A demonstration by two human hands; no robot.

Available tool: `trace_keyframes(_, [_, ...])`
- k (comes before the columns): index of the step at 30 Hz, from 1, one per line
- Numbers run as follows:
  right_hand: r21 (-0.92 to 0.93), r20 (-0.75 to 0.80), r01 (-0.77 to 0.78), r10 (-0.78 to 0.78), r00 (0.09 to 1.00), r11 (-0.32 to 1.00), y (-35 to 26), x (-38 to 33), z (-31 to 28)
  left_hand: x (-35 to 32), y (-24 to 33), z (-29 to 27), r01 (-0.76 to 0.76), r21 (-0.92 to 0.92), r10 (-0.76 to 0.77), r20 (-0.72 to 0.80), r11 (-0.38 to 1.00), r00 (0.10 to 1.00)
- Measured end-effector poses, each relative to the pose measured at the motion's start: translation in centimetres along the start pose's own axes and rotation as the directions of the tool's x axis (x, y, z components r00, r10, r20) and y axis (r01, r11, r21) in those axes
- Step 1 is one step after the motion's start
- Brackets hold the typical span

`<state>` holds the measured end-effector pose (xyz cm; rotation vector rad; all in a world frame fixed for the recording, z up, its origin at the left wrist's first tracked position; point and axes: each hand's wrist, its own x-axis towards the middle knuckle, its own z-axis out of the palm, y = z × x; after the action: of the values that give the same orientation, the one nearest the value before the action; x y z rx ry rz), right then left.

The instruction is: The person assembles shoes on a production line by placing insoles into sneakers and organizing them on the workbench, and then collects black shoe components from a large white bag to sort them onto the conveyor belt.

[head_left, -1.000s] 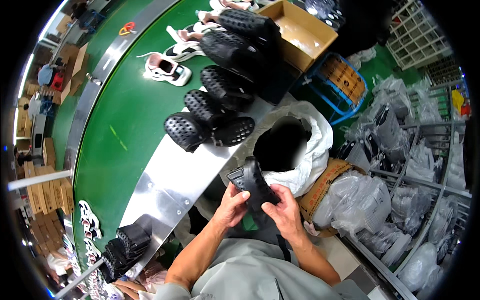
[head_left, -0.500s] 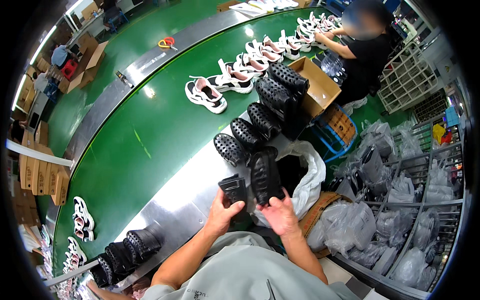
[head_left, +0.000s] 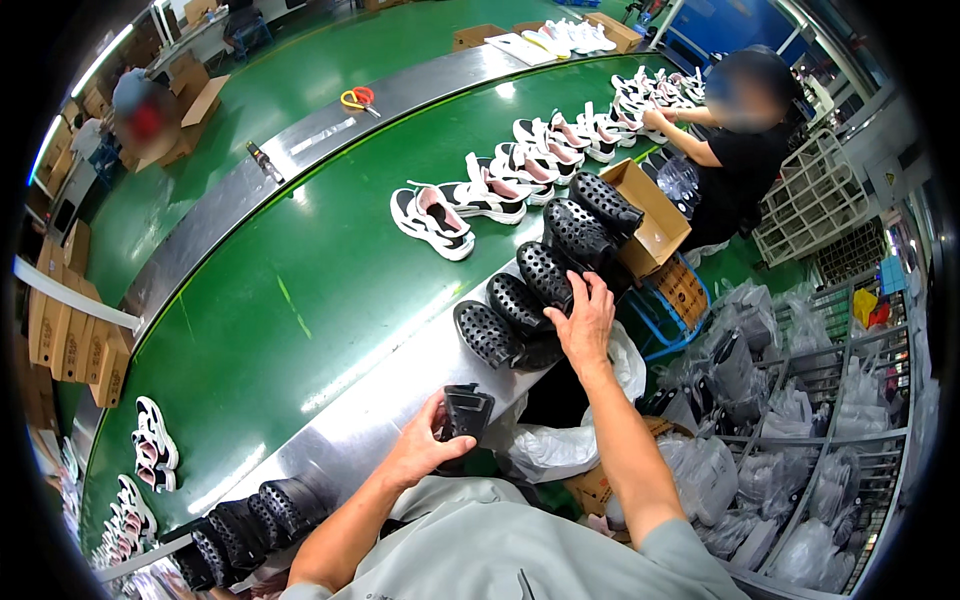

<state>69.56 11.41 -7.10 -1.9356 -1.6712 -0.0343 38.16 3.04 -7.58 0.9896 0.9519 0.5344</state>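
My left hand (head_left: 425,438) grips a black plastic block (head_left: 466,412) with a flat, angular end, held over the steel edge of the belt table. The block's lower part is hidden by my fingers. My right hand (head_left: 588,322) reaches forward with fingers apart, its fingertips at the near end of a black perforated shoe form (head_left: 545,274). This form belongs to a row with other rounded, hole-dotted black forms (head_left: 486,333) on the steel strip. Another dark form (head_left: 538,352) lies partly hidden below the row, near my right wrist.
White-and-black sneakers (head_left: 432,222) line the green belt (head_left: 330,290). More black forms (head_left: 285,508) stand at lower left. A white sack (head_left: 560,450) hangs open below the table edge. An open carton (head_left: 645,215) and a co-worker (head_left: 745,160) are at far right; bagged items fill a rack (head_left: 790,440).
My right hand has let go of the black form it held and moved forward to the row. My left hand keeps the block. The view has shifted slightly.
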Motion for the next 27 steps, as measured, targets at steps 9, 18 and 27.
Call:
trace_keyframes(9, [0.251,0.167,-0.199,0.16,0.973,0.947,-4.1,-0.4,-4.0,1.8,4.8,-2.4,-0.25,0.591,0.196,0.156,0.767,0.968])
trace_keyframes(18, [0.491,0.319,0.11,-0.296,0.9,0.864,-8.7,-5.5,-8.5,5.5,15.9,-1.0,-0.784,0.607,0.423,0.681,0.128,0.597])
trace_keyframes(27, [0.291,-0.025,-0.006,0.014,1.0,0.957,-6.7,-4.7,-7.2,8.2,15.8,-1.0,-0.659,0.743,0.754,0.365,0.117,0.546])
